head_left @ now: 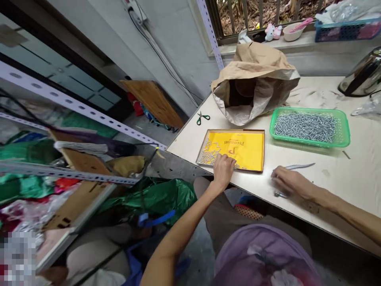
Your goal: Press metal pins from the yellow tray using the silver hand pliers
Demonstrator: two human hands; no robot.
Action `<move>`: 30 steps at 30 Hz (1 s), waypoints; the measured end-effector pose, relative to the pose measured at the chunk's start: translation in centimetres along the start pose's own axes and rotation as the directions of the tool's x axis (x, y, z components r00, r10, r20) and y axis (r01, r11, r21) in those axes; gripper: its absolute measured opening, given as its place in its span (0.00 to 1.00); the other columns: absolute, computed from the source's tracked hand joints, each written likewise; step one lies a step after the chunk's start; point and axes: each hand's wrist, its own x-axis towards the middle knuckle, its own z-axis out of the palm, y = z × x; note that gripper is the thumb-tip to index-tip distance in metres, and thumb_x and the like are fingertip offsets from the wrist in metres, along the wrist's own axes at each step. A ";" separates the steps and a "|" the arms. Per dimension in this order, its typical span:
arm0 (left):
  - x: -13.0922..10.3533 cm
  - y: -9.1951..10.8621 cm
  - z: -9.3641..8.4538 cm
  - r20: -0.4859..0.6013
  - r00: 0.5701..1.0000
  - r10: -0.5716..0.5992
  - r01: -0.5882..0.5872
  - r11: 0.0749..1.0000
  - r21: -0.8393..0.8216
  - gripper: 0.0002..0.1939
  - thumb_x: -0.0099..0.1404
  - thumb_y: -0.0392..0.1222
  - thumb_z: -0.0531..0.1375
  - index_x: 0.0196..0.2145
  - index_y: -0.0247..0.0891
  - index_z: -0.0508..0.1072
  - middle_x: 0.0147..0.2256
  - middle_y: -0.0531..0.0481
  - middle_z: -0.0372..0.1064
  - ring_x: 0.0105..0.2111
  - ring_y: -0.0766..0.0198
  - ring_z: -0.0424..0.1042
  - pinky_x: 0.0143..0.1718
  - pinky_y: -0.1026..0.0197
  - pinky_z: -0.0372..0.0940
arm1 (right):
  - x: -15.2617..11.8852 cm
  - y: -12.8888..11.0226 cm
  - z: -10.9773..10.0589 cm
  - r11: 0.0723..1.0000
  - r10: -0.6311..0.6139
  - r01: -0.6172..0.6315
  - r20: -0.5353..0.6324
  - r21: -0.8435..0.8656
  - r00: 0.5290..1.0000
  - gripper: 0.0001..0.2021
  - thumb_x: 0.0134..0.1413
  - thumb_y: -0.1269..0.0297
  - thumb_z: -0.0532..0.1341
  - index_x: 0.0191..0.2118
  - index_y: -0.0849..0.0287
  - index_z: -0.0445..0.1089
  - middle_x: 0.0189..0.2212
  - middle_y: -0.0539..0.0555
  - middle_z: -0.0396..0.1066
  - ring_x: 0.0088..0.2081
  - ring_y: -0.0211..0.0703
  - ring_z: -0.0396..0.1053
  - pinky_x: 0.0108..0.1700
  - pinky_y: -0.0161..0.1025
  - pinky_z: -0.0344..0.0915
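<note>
My left hand is at the front edge of a shallow tray with a yellow lining. Its fingers are curled together over the tray, and whatever they pinch is hidden. Small silver metal pins lie scattered at the tray's left end and along its near side. Farther right, my right hand is low over the table, its fingers bent and smeared by motion. A thin pointed strip lies just beyond that hand. By its underside is a small shiny metal piece.
A green plastic basket full of similar metal pieces stands behind my right hand. Beyond the tray are an opened brown paper bag and small scissors. A kettle stands at far right. A perforated metal shelf frame rises at left.
</note>
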 end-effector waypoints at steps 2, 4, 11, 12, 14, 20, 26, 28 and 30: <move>1.6 -0.3 -0.3 0.154 0.988 -0.031 0.022 0.998 0.058 0.11 0.68 0.41 0.59 0.34 0.35 0.80 0.37 0.40 0.73 0.44 0.53 0.67 0.46 0.54 0.64 | 0.8 1.0 -2.6 0.996 0.080 -0.072 -0.212 0.047 0.974 0.09 0.68 0.64 0.48 0.39 0.56 0.65 0.32 0.52 0.68 0.30 0.39 0.67 0.31 0.37 0.66; 2.7 -0.1 -0.3 0.278 0.960 -0.035 0.006 0.995 0.102 0.11 0.67 0.41 0.58 0.34 0.33 0.80 0.40 0.38 0.73 0.46 0.51 0.67 0.47 0.53 0.64 | 1.8 2.6 -5.7 0.982 0.162 -0.188 -0.368 -0.034 0.916 0.08 0.67 0.63 0.51 0.41 0.56 0.66 0.33 0.54 0.68 0.32 0.42 0.67 0.33 0.39 0.66; 3.7 0.4 0.4 0.379 0.925 -0.018 -0.067 0.975 0.210 0.16 0.68 0.32 0.51 0.42 0.26 0.79 0.45 0.31 0.73 0.49 0.48 0.68 0.46 0.52 0.65 | 0.6 4.2 -9.0 0.851 0.347 -0.441 -0.324 -0.286 0.880 0.14 0.66 0.62 0.52 0.51 0.58 0.69 0.43 0.61 0.68 0.36 0.47 0.69 0.31 0.42 0.66; 3.7 0.3 0.4 0.373 0.928 0.000 -0.078 0.977 0.197 0.16 0.67 0.31 0.51 0.41 0.26 0.79 0.44 0.31 0.73 0.49 0.48 0.68 0.46 0.52 0.66 | -0.4 3.3 -8.0 0.879 0.326 -0.395 -0.268 -0.266 0.907 0.15 0.67 0.62 0.49 0.48 0.58 0.71 0.41 0.60 0.69 0.34 0.45 0.69 0.31 0.41 0.66; 3.4 0.2 0.1 0.326 0.945 0.034 -0.081 0.988 0.131 0.14 0.66 0.30 0.52 0.38 0.28 0.79 0.43 0.32 0.74 0.48 0.49 0.69 0.46 0.52 0.66 | -2.4 1.3 -5.7 0.931 0.288 -0.308 -0.127 -0.197 0.949 0.17 0.69 0.62 0.47 0.43 0.58 0.72 0.36 0.56 0.70 0.31 0.40 0.69 0.31 0.38 0.67; 0.3 3.7 0.0 0.268 0.959 0.088 0.075 0.838 -0.541 0.06 0.59 0.34 0.59 0.29 0.35 0.78 0.28 0.48 0.75 0.30 0.64 0.72 0.35 0.64 0.65 | -6.4 -2.6 -1.1 0.894 0.402 -0.375 0.065 -0.245 0.913 0.12 0.67 0.66 0.48 0.42 0.57 0.69 0.34 0.54 0.68 0.31 0.39 0.66 0.29 0.35 0.61; -2.7 9.2 2.4 0.582 0.811 0.059 0.459 0.552 -0.696 0.07 0.52 0.40 0.65 0.24 0.33 0.76 0.21 0.54 0.69 0.22 0.70 0.65 0.26 0.68 0.59 | -7.0 -2.8 -0.6 0.856 0.445 -0.407 0.055 -0.318 0.894 0.15 0.59 0.79 0.49 0.45 0.58 0.67 0.36 0.54 0.67 0.35 0.42 0.66 0.34 0.36 0.59; -2.7 10.0 2.9 0.627 0.778 0.030 0.519 0.531 -0.670 0.09 0.51 0.43 0.66 0.23 0.32 0.76 0.20 0.55 0.67 0.21 0.72 0.62 0.25 0.68 0.57 | -6.9 -2.9 -0.5 0.854 0.448 -0.405 0.064 -0.325 0.892 0.15 0.58 0.81 0.49 0.43 0.58 0.67 0.36 0.54 0.67 0.35 0.41 0.65 0.34 0.36 0.58; -2.7 10.5 3.2 0.647 0.762 0.010 0.544 0.532 -0.649 0.10 0.50 0.44 0.67 0.23 0.32 0.76 0.19 0.56 0.66 0.21 0.72 0.60 0.24 0.68 0.55 | -6.8 -3.0 -0.5 0.847 0.456 -0.410 0.068 -0.338 0.887 0.14 0.59 0.81 0.49 0.42 0.58 0.67 0.35 0.54 0.67 0.35 0.41 0.65 0.35 0.36 0.58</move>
